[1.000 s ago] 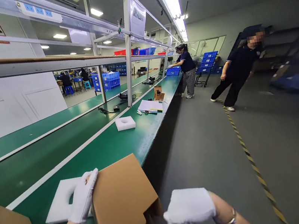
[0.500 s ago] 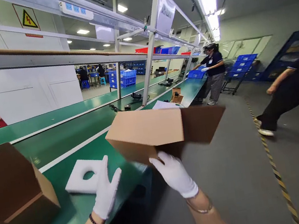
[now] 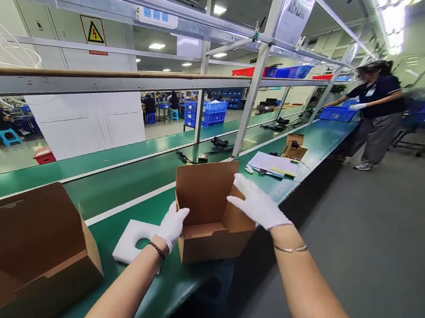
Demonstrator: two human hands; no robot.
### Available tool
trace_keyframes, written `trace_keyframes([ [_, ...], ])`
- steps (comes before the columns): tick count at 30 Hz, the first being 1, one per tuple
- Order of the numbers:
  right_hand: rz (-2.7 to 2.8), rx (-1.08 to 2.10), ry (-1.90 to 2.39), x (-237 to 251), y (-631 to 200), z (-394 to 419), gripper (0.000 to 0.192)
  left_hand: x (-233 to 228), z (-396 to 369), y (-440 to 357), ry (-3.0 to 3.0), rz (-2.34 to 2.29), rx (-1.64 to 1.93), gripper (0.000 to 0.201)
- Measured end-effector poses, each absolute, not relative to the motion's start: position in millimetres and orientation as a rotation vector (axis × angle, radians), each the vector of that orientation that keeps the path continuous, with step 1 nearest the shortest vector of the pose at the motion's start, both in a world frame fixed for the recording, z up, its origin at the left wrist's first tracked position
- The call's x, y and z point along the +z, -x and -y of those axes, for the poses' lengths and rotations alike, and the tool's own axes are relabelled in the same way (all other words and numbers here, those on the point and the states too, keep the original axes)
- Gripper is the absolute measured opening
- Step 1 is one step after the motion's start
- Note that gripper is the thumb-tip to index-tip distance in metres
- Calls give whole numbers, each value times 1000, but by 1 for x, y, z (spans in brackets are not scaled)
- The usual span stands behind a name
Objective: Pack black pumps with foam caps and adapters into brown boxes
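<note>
The small box (image 3: 209, 218) sits upright on the worktop (image 3: 128, 186), open top up, lid standing. Left hand (image 3: 172, 229) and right hand (image 3: 258, 205) seem to hold its sides. Foam pad (image 3: 132, 240) lies just left of the box.

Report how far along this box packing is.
Done: the small cardboard box stands open on the green bench, lid flap up. In hand: left hand and right hand grip its two sides. Left: the white foam insert lies outside beside it, and the box looks empty; the larger open box sits apart.
</note>
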State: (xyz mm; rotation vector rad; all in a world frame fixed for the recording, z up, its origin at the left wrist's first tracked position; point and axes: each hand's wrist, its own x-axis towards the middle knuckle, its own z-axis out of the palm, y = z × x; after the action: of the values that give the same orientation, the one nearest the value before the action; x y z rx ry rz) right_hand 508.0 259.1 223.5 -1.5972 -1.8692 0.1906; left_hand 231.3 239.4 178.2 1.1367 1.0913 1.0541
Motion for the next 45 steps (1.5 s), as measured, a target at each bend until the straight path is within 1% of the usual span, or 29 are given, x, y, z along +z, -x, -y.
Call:
trace_keyframes([
  [1, 1774, 348, 1619, 216, -523, -267, 76, 175, -240, -225, -1088, -1078, 1034, 48],
  [3, 1593, 692, 1588, 194, -548, -276, 82, 164, -238, -213, -964, -1062, 1016, 40],
  [5, 1407, 934, 1541, 170, -563, -278, 78, 149, -233, -206, -850, -1054, 1031, 41],
  [7, 1298, 1025, 1590, 156, -569, -277, 76, 135, -228, -205, -728, -1004, 1051, 45],
  [8, 1300, 978, 1649, 157, -570, -277, 77, 129, -226, -207, -683, -970, 1058, 48],
  [9, 1345, 847, 1713, 164, -569, -277, 79, 125, -225, -208, -658, -941, 1063, 49],
  [11, 1505, 380, 1755, 193, -560, -279, 81, 122, -224, -211, -678, -922, 1060, 48],
  [13, 1718, -104, 1593, 236, -541, -286, 77, 124, -224, -212, -731, -925, 1058, 44],
  [14, 1851, -244, 1465, 258, -527, -292, 73, 126, -225, -212, -747, -925, 1062, 43],
  [16, 2140, -421, 1293, 296, -496, -306, 69, 128, -224, -212, -762, -928, 1070, 43],
  [18, 2416, -457, 1379, 322, -466, -323, 60, 128, -223, -214, -769, -938, 1074, 46],
  [21, 2710, -429, 1633, 337, -435, -346, 43, 122, -220, -219, -768, -949, 1085, 48],
  [23, 2778, -458, 1649, 337, -426, -355, 34, 116, -219, -221, -777, -937, 1093, 48],
  [26, 2753, -440, 1572, 337, -427, -359, 30, 109, -221, -221, -800, -916, 1074, 51],
  [29, 2701, -201, 1484, 340, -441, -357, 27, 106, -223, -222, -823, -933, 1066, 53],
  [32, 2562, 239, 1343, 341, -462, -356, 22, 106, -222, -224, -832, -951, 1080, 52],
  [34, 2274, 429, 1213, 341, -472, -359, 30, 107, -220, -228, -815, -957, 1088, 51],
  [35, 2043, 424, 1130, 340, -472, -363, 37, 108, -218, -230, -802, -958, 1091, 51],
  [37, 1499, 261, 931, 341, -459, -369, 52, 110, -216, -235, -777, -956, 1097, 49],
  [38, 1302, 154, 847, 341, -447, -371, 59, 112, -215, -238, -766, -953, 1103, 48],
  [39, 1223, 58, 808, 340, -430, -371, 63, 114, -214, -242, -758, -950, 1110, 46],
  [40, 1270, -21, 821, 339, -410, -367, 66, 116, -214, -245, -751, -948, 1120, 45],
  [41, 1431, -81, 877, 335, -390, -361, 69, 118, -213, -249, -741, -941, 1129, 44],
  [43, 1891, -169, 1032, 323, -352, -339, 74, 122, -212, -253, -721, -906, 1126, 48],
  [44, 2083, -201, 1071, 312, -338, -323, 74, 123, -210, -253, -716, -881, 1109, 51],
  [45, 2234, -227, 1066, 299, -328, -304, 69, 125, -207, -251, -722, -856, 1084, 54],
])
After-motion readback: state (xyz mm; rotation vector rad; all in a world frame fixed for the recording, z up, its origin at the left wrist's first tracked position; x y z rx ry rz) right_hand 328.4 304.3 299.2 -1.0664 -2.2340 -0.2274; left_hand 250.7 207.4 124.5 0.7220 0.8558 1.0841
